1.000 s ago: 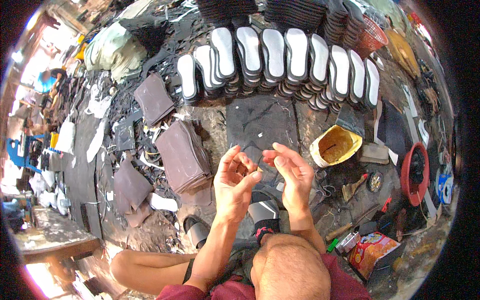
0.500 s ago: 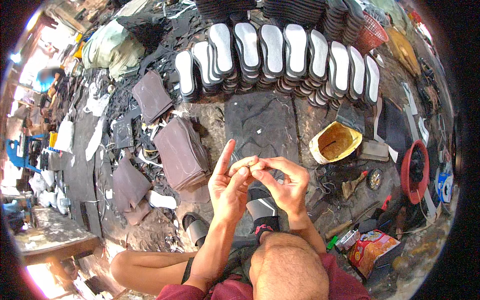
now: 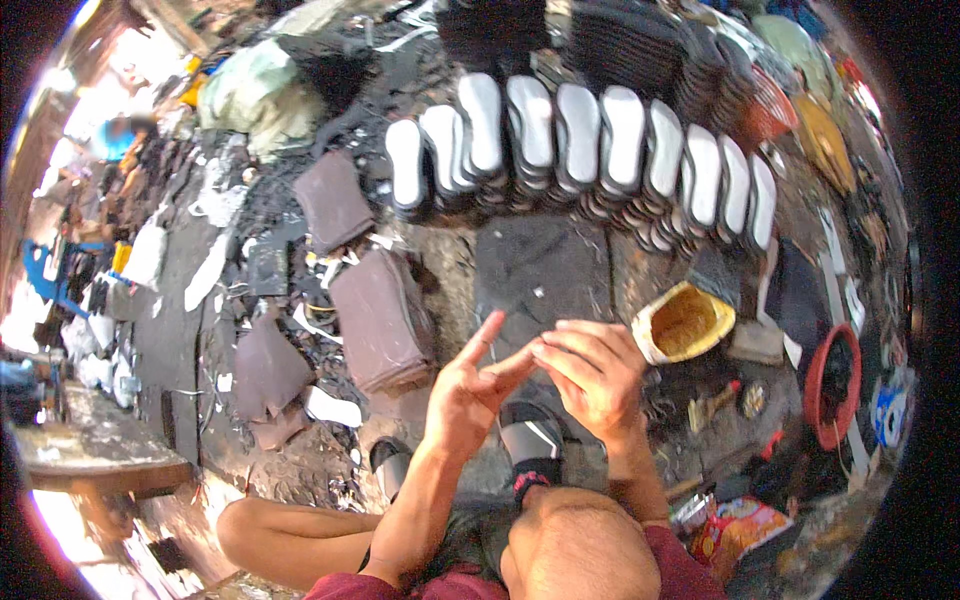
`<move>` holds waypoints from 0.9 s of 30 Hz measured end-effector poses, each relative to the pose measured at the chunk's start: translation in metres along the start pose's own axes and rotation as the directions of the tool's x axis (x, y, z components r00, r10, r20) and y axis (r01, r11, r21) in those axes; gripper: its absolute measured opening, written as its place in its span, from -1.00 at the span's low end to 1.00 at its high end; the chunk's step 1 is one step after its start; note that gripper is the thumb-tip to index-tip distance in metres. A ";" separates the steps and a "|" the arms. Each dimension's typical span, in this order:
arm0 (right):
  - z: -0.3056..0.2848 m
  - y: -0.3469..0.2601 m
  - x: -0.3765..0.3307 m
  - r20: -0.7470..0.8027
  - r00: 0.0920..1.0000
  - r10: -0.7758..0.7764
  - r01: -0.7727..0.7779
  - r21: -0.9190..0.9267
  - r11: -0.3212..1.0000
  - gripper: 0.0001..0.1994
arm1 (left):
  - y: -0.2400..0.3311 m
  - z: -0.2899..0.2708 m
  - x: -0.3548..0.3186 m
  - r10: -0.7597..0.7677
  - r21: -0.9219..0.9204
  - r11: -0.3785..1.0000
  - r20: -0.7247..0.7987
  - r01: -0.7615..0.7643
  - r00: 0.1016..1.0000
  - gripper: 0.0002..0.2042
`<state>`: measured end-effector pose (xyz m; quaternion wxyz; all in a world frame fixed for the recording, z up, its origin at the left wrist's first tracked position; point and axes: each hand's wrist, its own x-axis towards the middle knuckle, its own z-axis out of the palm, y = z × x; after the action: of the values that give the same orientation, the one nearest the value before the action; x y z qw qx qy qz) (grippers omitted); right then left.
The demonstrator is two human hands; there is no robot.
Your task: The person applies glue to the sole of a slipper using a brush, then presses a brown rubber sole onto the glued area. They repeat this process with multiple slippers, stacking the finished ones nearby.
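My left hand [image 3: 467, 402] is raised in front of me. Its index finger points up, and another finger stretches right to touch my right hand's fingertips. My right hand [image 3: 600, 385] has its fingers drawn together, with the tips closed at that left fingertip; anything between them is too small or blurred to make out. Beneath the hands are my sandalled feet [image 3: 530, 440]. Beyond them lies a dark flat board [image 3: 543, 265]. Farther off, shoe soles with white tops [image 3: 578, 135] stand in a curved row of stacks.
Brown sheets [image 3: 380, 320] are piled left of my hands, near a loose white insole [image 3: 332, 407]. At right are a yellow-rimmed container [image 3: 685, 322], a brush [image 3: 713, 405] and a red basin [image 3: 833, 385]. A low wooden table [image 3: 100, 455] stands at far left.
My view has shifted, so the surroundings appear lower and farther right. The left hand's pinch has loosened, its finger stretching out, while the right fingers have drawn together over the tip.
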<state>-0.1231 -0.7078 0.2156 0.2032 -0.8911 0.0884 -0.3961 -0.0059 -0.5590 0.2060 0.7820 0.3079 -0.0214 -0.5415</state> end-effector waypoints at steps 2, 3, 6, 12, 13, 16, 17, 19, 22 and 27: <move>0.001 -0.005 0.009 -0.006 1.000 -0.007 0.006 -0.093 0.996 -0.85 | 0.009 0.015 0.001 0.011 0.044 0.999 -0.024 -0.010 1.000 -0.03; 0.008 -0.009 0.011 -0.032 0.999 0.038 -0.041 -0.106 0.993 -0.88 | 0.008 0.011 0.000 0.034 0.094 0.995 0.021 -0.036 0.999 -0.03; 0.019 -0.021 0.010 -0.104 0.986 0.133 -0.144 -0.104 0.984 -0.93 | -0.005 0.014 -0.002 0.175 0.229 0.956 0.054 -0.183 0.983 -0.09; 0.046 0.005 -0.011 -0.114 0.693 0.712 -0.631 0.380 0.676 -0.85 | -0.014 0.020 -0.010 0.098 0.468 0.881 -0.032 -0.071 0.995 -0.32; 0.049 0.020 -0.016 -0.095 0.595 0.798 -0.687 0.457 0.565 -0.83 | -0.012 0.016 -0.013 0.228 0.608 0.778 -0.035 -0.160 0.973 -0.40; 0.043 0.030 -0.024 0.004 0.668 0.744 -0.689 0.382 0.616 -0.78 | -0.011 -0.014 -0.010 0.459 0.577 0.755 -0.126 -0.311 0.880 -0.71; 0.047 0.020 -0.023 0.083 0.691 0.718 -0.693 0.356 0.627 -0.77 | -0.005 -0.030 -0.010 0.477 0.538 0.775 -0.155 -0.332 0.865 -0.71; 0.051 0.017 -0.040 0.171 0.663 0.729 -0.742 0.283 0.608 -0.73 | -0.005 -0.037 -0.001 0.476 0.290 0.869 -0.271 -0.401 0.836 -0.70; 0.064 -0.006 -0.046 0.219 0.780 0.587 -0.612 0.464 0.640 -0.84 | 0.006 -0.039 0.001 0.407 -0.009 0.900 -0.334 -0.435 0.850 -0.67; 0.073 -0.033 -0.032 0.280 0.723 0.632 -0.580 0.743 0.334 -0.72 | 0.008 -0.039 -0.008 0.299 -0.136 0.932 -0.231 -0.335 0.926 -0.59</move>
<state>-0.0905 -0.6470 0.1644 0.7039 -0.5931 0.2340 -0.3130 0.0120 -0.5323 0.1811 0.8811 0.2857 0.0574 -0.3724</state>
